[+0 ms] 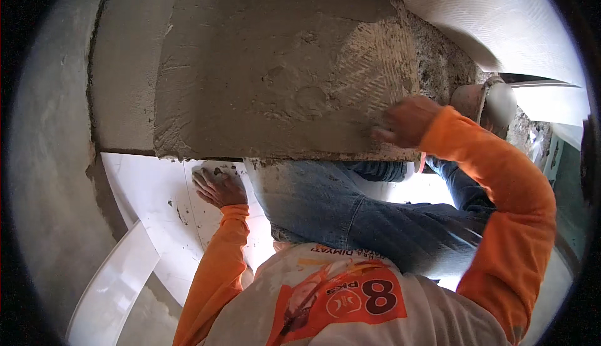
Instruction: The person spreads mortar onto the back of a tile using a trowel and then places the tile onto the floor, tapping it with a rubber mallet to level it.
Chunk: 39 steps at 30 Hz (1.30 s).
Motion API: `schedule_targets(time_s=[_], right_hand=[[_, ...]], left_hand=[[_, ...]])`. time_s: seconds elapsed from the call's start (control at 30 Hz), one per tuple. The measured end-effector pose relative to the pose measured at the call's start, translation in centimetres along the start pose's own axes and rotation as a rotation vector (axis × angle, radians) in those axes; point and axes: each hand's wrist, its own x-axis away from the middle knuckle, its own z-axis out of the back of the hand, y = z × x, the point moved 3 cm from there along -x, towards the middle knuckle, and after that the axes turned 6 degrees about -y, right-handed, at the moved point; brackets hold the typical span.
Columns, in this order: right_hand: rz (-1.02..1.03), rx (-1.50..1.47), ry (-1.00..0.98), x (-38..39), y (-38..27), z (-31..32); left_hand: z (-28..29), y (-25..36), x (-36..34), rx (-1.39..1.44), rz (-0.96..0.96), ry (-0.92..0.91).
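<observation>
A large panel coated in wet grey mortar [250, 77] spans the area in front of my legs. Smooth mortar covers most of it, while ridged texture [375, 51] shows near its right end. My right hand [410, 120] is at the panel's near right part, touching or just over the mortar; motion blurs its fingers, so I cannot tell whether it holds anything. Beside the panel's near left edge, my left hand [219, 188] lies with fingers stretched out on a white tile surface [169, 202], next to small dark mortar crumbs.
A bare grey wall [53, 108] rises on the left, with a white strip-like panel [116, 283] leaning below it. At right stands a mortar-stained rounded container or pipe [472, 102]. A pale ridged tile [501, 20] fills the upper right. My jeans-clad legs [375, 221] are close to the panel.
</observation>
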Motion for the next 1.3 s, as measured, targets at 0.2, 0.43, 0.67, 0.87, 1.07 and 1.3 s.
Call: schedule_targets(time_s=[0.2,0.43,0.67,0.87,1.07,1.3], right_hand=[[-0.095,-0.173,0.292,3.4,-1.9,-1.6],[-0.186,-0.262,0.259,-1.9,-7.3,-2.0],[-0.815,-0.368,0.322,0.9,0.1,0.0],[-0.34,-0.38,0.263,-4.7,-12.3,5.0],[-0.717,-0.48,0.338,-10.6,-0.1,3.8],[-0.967,-0.535,0.408,-4.4,10.0,-5.5]], left_hand=[[0.5,0.5,-0.3,0.011,-0.031,0.041],[-0.1,-0.1,-0.2,-0.059,-0.014,-0.027],[0.2,0.7,-0.6,-0.108,0.044,-0.135],[0.7,0.4,-0.6,-0.09,0.098,-0.166],[0.6,1.4,-0.6,-0.336,0.108,-0.332],[2.3,3.3,-1.3,-0.319,0.178,-0.514]])
